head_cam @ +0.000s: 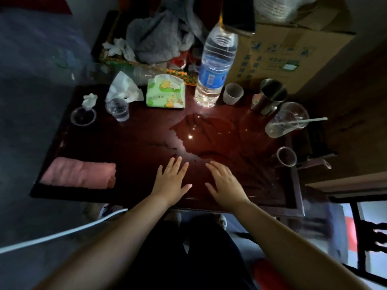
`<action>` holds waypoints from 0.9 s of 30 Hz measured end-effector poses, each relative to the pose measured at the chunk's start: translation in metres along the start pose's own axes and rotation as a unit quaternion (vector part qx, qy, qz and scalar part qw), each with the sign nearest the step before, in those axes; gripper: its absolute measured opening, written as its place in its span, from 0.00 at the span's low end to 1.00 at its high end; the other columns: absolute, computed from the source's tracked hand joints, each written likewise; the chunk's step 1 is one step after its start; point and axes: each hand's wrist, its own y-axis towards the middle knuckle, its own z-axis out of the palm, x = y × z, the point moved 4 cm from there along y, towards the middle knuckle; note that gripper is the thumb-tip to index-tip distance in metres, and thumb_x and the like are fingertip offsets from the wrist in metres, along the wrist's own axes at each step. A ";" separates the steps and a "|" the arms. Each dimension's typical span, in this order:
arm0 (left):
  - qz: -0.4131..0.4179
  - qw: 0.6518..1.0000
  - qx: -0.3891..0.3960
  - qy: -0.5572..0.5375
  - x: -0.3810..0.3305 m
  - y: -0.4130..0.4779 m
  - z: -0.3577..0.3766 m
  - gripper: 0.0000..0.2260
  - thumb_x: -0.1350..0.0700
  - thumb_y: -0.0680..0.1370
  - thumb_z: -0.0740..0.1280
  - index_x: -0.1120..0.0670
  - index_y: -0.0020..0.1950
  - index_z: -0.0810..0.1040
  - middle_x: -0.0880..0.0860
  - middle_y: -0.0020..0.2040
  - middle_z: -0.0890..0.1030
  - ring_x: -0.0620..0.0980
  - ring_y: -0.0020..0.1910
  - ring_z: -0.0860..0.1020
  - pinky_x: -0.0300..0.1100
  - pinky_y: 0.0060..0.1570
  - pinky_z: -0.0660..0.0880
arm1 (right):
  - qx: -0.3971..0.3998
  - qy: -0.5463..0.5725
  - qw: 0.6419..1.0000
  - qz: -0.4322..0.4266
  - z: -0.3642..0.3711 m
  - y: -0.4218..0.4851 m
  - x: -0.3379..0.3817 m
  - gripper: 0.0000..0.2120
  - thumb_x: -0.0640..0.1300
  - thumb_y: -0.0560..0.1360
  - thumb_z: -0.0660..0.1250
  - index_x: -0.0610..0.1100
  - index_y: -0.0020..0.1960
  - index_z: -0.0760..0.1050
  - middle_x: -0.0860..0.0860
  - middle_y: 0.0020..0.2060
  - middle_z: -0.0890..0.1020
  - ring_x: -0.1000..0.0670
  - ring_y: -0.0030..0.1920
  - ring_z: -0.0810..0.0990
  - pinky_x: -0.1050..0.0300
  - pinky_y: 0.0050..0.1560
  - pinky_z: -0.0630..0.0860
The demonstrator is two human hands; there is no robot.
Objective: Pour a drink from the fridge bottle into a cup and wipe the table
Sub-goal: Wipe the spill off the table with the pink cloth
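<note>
The dark wooden bench (129,147) carries everything, and the broadest thing on its surface is a puddle (201,132) spread across the middle, reaching from the foot of the water bottle (215,65) toward the near edge. That bottle stands upright at the back, beside a small pale cup (232,93), with a steel tumbler (271,95) and a tipped clear cup (287,122) further right. A folded pink cloth (79,174) lies on the near left corner, well apart from the wet patch, and a pack of tissues (166,91) sits at the back. A small clear cup (118,108) on the left already holds liquid, so the wiping looks to be the step in hand. The left hand (172,183) and right hand (226,185) both lie flat and spread on the bench, holding nothing, fingertips just short of the puddle. To wipe well, the person would likely take the pink cloth, work from the puddle's outer rim inward, and keep strokes clear of the light cups at the right, which could topple easily.
</note>
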 end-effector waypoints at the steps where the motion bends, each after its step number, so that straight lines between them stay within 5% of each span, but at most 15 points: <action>1: 0.003 1.000 -0.013 -0.006 0.004 -0.004 -0.001 0.31 0.39 0.80 0.52 0.50 0.78 0.46 0.52 0.79 0.42 0.53 0.77 0.41 0.56 0.73 0.47 | 0.018 -0.002 1.000 -0.004 0.009 0.003 0.008 0.28 0.49 0.77 0.62 0.46 0.75 0.58 0.49 0.74 0.61 0.49 0.74 0.57 0.53 0.72 0.61; 5: -0.008 0.996 -0.073 -0.044 0.030 -0.028 -0.003 0.29 0.41 0.80 0.53 0.49 0.78 0.49 0.51 0.79 0.46 0.52 0.77 0.44 0.55 0.73 0.46 | 0.088 -0.065 0.994 0.005 0.039 0.011 0.029 0.29 0.49 0.78 0.61 0.47 0.76 0.55 0.47 0.75 0.57 0.47 0.74 0.54 0.50 0.72 0.62; 9: -0.060 0.985 -0.139 -0.076 0.070 -0.052 -0.006 0.28 0.43 0.79 0.56 0.49 0.77 0.54 0.52 0.78 0.52 0.53 0.77 0.49 0.59 0.72 0.53 | 0.031 -0.056 0.998 0.020 0.039 0.021 0.043 0.25 0.45 0.76 0.64 0.43 0.72 0.64 0.45 0.69 0.67 0.44 0.70 0.63 0.49 0.67 0.67; 13: -0.185 0.954 -0.207 -0.109 0.124 -0.082 -0.010 0.28 0.44 0.77 0.61 0.51 0.76 0.60 0.54 0.77 0.56 0.58 0.75 0.55 0.60 0.66 0.63 | 0.042 -0.066 0.992 -0.095 0.048 0.042 0.084 0.24 0.45 0.76 0.63 0.43 0.71 0.65 0.46 0.68 0.68 0.45 0.69 0.65 0.51 0.67 0.68; 17: -0.300 0.926 -0.204 -0.103 0.168 -0.107 -0.005 0.29 0.43 0.79 0.57 0.50 0.77 0.54 0.58 0.78 0.52 0.60 0.76 0.53 0.61 0.71 0.53 | 0.090 -0.079 0.977 -0.177 0.064 0.061 0.130 0.25 0.46 0.79 0.59 0.46 0.75 0.59 0.47 0.72 0.62 0.47 0.72 0.59 0.51 0.71 0.63; 22: -0.328 0.923 -0.162 -0.123 0.193 -0.110 0.006 0.32 0.40 0.78 0.56 0.51 0.78 0.50 0.57 0.78 0.48 0.59 0.76 0.46 0.58 0.73 0.49 | 0.118 -0.139 0.964 -0.194 0.081 0.069 0.152 0.27 0.47 0.79 0.57 0.50 0.76 0.53 0.47 0.74 0.57 0.45 0.73 0.55 0.51 0.72 0.60; 27: -0.337 0.914 -0.201 -0.107 0.194 -0.099 -0.001 0.30 0.44 0.73 0.67 0.53 0.72 0.64 0.60 0.71 0.64 0.62 0.70 0.61 0.58 0.69 0.60 | 0.109 -0.078 0.972 -0.191 0.071 0.063 0.141 0.26 0.44 0.79 0.58 0.49 0.75 0.57 0.49 0.73 0.60 0.49 0.73 0.57 0.55 0.71 0.59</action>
